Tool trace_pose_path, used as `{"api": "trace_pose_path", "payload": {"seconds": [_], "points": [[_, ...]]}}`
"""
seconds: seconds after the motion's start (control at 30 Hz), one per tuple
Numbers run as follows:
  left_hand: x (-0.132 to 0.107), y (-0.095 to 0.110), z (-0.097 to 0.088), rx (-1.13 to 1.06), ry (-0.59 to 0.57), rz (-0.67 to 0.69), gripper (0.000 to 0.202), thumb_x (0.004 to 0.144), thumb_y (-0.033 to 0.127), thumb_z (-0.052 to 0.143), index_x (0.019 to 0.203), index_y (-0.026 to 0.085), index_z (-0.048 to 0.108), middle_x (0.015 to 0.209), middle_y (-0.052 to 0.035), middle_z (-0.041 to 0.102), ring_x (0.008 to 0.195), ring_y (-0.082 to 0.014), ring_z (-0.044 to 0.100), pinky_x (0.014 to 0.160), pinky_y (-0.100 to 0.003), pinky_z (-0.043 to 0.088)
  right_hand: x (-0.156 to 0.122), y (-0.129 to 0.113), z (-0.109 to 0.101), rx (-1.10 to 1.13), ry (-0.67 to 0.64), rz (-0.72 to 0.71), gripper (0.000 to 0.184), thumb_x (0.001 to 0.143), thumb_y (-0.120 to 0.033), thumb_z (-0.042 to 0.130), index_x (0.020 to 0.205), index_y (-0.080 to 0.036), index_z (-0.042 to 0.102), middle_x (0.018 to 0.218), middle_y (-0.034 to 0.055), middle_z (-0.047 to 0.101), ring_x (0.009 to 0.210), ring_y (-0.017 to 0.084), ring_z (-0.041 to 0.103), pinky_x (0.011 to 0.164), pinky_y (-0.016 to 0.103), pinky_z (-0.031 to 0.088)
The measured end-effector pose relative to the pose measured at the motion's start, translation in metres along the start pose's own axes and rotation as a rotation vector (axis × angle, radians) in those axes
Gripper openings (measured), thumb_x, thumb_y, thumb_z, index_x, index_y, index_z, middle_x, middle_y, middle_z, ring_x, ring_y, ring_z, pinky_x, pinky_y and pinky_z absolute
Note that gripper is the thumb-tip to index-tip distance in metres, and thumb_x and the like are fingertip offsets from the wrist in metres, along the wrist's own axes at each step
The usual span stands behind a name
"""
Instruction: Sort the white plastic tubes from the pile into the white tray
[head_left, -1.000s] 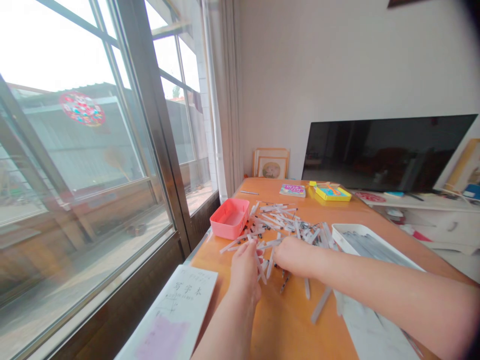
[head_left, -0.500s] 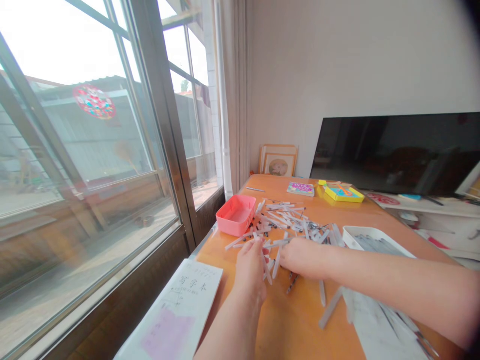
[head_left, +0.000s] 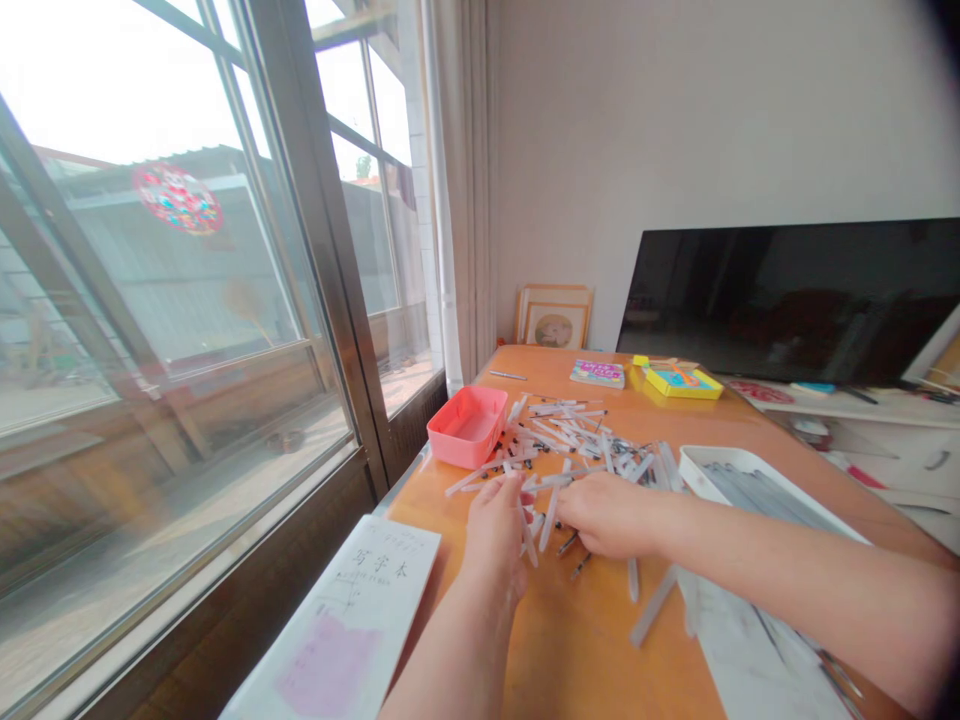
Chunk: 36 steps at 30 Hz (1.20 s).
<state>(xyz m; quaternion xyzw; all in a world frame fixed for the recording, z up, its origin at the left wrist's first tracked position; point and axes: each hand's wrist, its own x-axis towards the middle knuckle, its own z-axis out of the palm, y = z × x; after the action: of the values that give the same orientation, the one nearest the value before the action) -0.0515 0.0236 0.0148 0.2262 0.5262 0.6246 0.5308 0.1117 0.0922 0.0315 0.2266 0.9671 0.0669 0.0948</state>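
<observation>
My left hand (head_left: 491, 535) is closed around a translucent white pen barrel (head_left: 528, 535), which slants downward past the fingers. Just to its right, my right hand (head_left: 604, 512) reaches down to the table at the near side of a loose pile of pen parts (head_left: 570, 430). Its fingers are curled and mostly hidden from view, so I cannot make out what they hold. Dark pen pieces (head_left: 579, 566) lie just below that hand. Another white barrel (head_left: 550, 515) is between the two hands.
A pink plastic bin (head_left: 463, 462) stands left of the pile. On the right, a white tray (head_left: 697, 462) holds grey refills. A notebook (head_left: 375, 610) lies at the left edge, paper (head_left: 724, 660) at the right. Farther back are a booklet (head_left: 598, 374) and a yellow box (head_left: 686, 390).
The view has shifted slightly. Both hands stay almost in place, the left still on the pen barrel and the right still low at the pile.
</observation>
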Motion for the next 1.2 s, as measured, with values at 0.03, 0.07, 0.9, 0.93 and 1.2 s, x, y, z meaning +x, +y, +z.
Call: {"api": "trace_pose_path", "payload": {"seconds": [0.03,0.07,0.9,0.93,1.2], "points": [[0.0,0.0,0.0,0.0,-0.004,0.003,0.025,0.077,0.04,0.073,0.085,0.017,0.068,0.071,-0.0017,0.061,0.054,-0.0104,0.047,0.052,-0.024,0.033,0.0,-0.001,-0.001,0.003,-0.004,0.009,0.026,0.078,-0.015,0.061,0.098,-0.019,0.075,0.1,0.011,0.078,0.09,0.027,0.073,0.075,0.032,0.049],[0.0,0.0,0.0,0.001,-0.007,0.005,0.026,0.076,0.041,0.073,0.085,0.017,0.069,0.071,-0.0017,0.061,0.054,-0.0104,0.047,0.052,-0.024,0.033,0.001,-0.002,-0.001,-0.002,-0.012,0.016,0.026,0.077,-0.015,0.061,0.098,-0.019,0.075,0.1,0.0113,0.078,0.09,0.028,0.073,0.075,0.033,0.049],[-0.012,-0.007,0.008,-0.053,-0.32,0.06,0.047,0.074,0.052,0.08,0.106,0.018,0.073,0.076,-0.0009,0.059,0.063,-0.0102,0.049,0.056,-0.023,0.033,-0.087,-0.031,-0.048,1.739,0.988,0.561,0.033,0.081,-0.035,0.076,0.108,-0.019,0.068,0.104,0.0096,0.075,0.094,0.021,0.07,0.071,0.028,0.052],[-0.013,-0.008,0.009,-0.035,-0.351,0.063,0.045,0.076,0.051,0.079,0.106,0.018,0.073,0.077,-0.0016,0.06,0.063,-0.0105,0.05,0.056,-0.023,0.032,-0.087,-0.033,-0.047,1.755,0.993,0.552,0.035,0.08,-0.036,0.079,0.109,-0.02,0.068,0.103,0.0086,0.075,0.094,0.02,0.07,0.073,0.027,0.052],[-0.033,-0.008,0.016,0.112,-0.568,0.029,0.032,0.084,0.046,0.071,0.102,0.02,0.076,0.077,-0.0055,0.065,0.059,-0.0124,0.047,0.053,-0.024,0.029,-0.076,-0.036,-0.035,1.646,1.052,0.597,0.036,0.088,-0.053,0.072,0.096,-0.018,0.071,0.075,-0.0006,0.064,0.061,0.009,0.052,0.054,0.021,0.038]]}}
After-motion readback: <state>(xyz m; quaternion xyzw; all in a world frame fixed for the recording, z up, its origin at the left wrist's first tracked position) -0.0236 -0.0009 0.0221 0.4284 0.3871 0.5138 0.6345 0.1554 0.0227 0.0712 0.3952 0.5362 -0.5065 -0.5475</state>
